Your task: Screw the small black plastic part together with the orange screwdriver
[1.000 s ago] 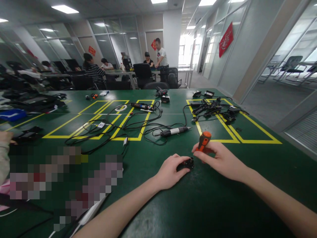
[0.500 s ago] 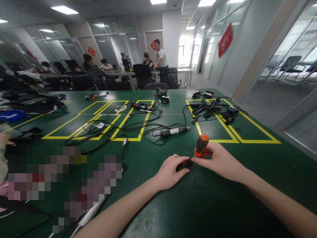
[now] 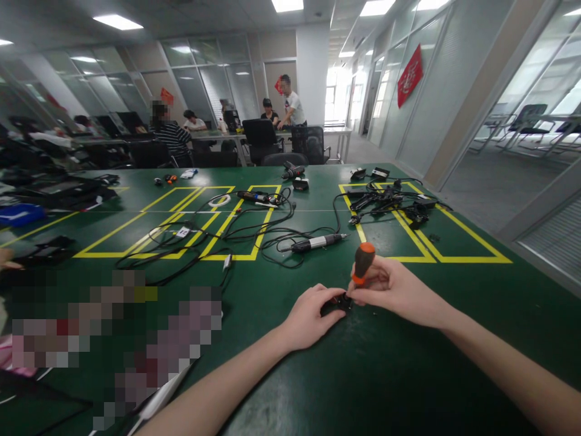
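Observation:
On the green table [image 3: 390,375], my left hand [image 3: 313,318] pinches a small black part [image 3: 344,301] between thumb and fingers, keeping it against the tabletop. The part's exact kind is too small to make out. My right hand [image 3: 385,287] is closed round the lower end of a screwdriver [image 3: 364,263] with an orange and black handle. The screwdriver stands nearly upright, its handle leaning a little to the right. Its shaft and tip are hidden by my right fingers, close beside the black part.
Beyond my hands lies a corded electric screwdriver [image 3: 318,242] with looped black cable. Black parts and cables [image 3: 385,200] are heaped within yellow tape at the right. A cordless drill [image 3: 293,171] rests at the far edge. A blurred-out patch [image 3: 172,333] covers things at left.
My right hand and the screwdriver have shifted slightly left, nearer the black part, and the handle leans a little differently. My left hand keeps its hold.

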`<state>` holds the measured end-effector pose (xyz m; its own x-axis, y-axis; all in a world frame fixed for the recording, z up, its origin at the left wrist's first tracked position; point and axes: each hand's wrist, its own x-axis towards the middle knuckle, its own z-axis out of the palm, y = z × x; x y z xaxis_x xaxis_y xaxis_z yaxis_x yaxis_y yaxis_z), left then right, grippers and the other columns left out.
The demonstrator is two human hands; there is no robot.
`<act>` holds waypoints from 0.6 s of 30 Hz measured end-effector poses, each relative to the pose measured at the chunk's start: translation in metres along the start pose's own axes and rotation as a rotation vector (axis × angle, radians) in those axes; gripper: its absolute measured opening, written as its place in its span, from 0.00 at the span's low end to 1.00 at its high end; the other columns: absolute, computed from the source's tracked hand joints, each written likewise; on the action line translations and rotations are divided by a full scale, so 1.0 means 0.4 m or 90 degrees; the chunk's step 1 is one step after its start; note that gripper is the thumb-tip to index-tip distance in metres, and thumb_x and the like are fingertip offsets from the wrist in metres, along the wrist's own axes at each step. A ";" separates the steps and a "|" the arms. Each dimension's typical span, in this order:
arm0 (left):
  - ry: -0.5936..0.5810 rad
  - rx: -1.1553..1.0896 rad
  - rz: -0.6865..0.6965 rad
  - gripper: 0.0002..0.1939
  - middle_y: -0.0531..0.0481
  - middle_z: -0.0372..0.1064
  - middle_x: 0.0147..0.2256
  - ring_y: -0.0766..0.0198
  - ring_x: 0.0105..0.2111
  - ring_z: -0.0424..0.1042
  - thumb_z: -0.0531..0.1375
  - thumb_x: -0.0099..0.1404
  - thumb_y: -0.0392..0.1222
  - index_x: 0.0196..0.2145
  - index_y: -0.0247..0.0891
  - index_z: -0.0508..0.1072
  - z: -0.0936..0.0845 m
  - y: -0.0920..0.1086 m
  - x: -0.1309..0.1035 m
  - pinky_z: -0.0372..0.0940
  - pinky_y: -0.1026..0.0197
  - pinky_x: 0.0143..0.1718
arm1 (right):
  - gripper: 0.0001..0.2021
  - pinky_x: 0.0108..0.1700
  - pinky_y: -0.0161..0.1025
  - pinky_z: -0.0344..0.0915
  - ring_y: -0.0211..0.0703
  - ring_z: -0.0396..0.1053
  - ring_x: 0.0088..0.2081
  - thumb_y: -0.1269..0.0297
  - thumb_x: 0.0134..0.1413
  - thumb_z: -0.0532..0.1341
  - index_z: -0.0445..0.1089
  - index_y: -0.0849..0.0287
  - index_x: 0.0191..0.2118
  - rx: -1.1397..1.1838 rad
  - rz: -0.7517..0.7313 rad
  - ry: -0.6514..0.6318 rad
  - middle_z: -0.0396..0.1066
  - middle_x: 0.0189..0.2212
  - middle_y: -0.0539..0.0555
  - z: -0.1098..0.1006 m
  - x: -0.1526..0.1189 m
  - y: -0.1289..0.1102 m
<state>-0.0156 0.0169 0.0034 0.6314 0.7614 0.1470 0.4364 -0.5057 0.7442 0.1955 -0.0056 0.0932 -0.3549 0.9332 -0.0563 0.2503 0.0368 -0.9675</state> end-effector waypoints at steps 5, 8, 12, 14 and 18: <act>-0.005 0.000 0.006 0.19 0.48 0.71 0.43 0.58 0.44 0.69 0.62 0.66 0.42 0.54 0.44 0.72 -0.002 0.002 -0.001 0.63 0.57 0.47 | 0.11 0.37 0.40 0.71 0.42 0.73 0.32 0.59 0.50 0.70 0.73 0.61 0.34 -0.032 0.002 -0.010 0.76 0.32 0.52 -0.013 0.009 0.008; 0.003 -0.002 0.004 0.19 0.48 0.71 0.42 0.59 0.43 0.69 0.62 0.65 0.41 0.54 0.44 0.72 -0.003 0.006 -0.001 0.63 0.58 0.46 | 0.10 0.35 0.39 0.70 0.40 0.71 0.29 0.60 0.51 0.70 0.75 0.62 0.33 -0.038 -0.007 -0.021 0.74 0.28 0.51 -0.022 0.009 0.004; 0.019 -0.012 -0.005 0.18 0.48 0.71 0.40 0.59 0.41 0.69 0.63 0.65 0.42 0.53 0.42 0.73 -0.003 0.010 -0.002 0.63 0.58 0.44 | 0.15 0.37 0.42 0.72 0.42 0.74 0.30 0.59 0.51 0.69 0.71 0.61 0.42 0.038 0.006 -0.030 0.75 0.31 0.52 -0.016 0.008 -0.005; 0.023 -0.020 -0.009 0.17 0.48 0.71 0.40 0.59 0.41 0.69 0.63 0.65 0.44 0.51 0.42 0.74 -0.003 0.009 -0.003 0.63 0.59 0.44 | 0.19 0.38 0.42 0.72 0.41 0.74 0.31 0.60 0.49 0.70 0.68 0.59 0.45 0.052 0.005 -0.006 0.76 0.32 0.51 -0.009 0.008 -0.006; 0.026 -0.048 -0.028 0.17 0.50 0.72 0.39 0.60 0.40 0.70 0.66 0.62 0.47 0.48 0.42 0.75 -0.004 0.003 -0.004 0.63 0.60 0.42 | 0.15 0.37 0.40 0.71 0.40 0.72 0.30 0.58 0.46 0.72 0.71 0.61 0.35 0.018 0.021 -0.006 0.75 0.29 0.51 -0.007 0.010 -0.003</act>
<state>-0.0169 0.0157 0.0051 0.5847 0.7993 0.1384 0.4127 -0.4400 0.7976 0.1966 -0.0010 0.0946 -0.3551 0.9304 -0.0911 0.2365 -0.0049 -0.9716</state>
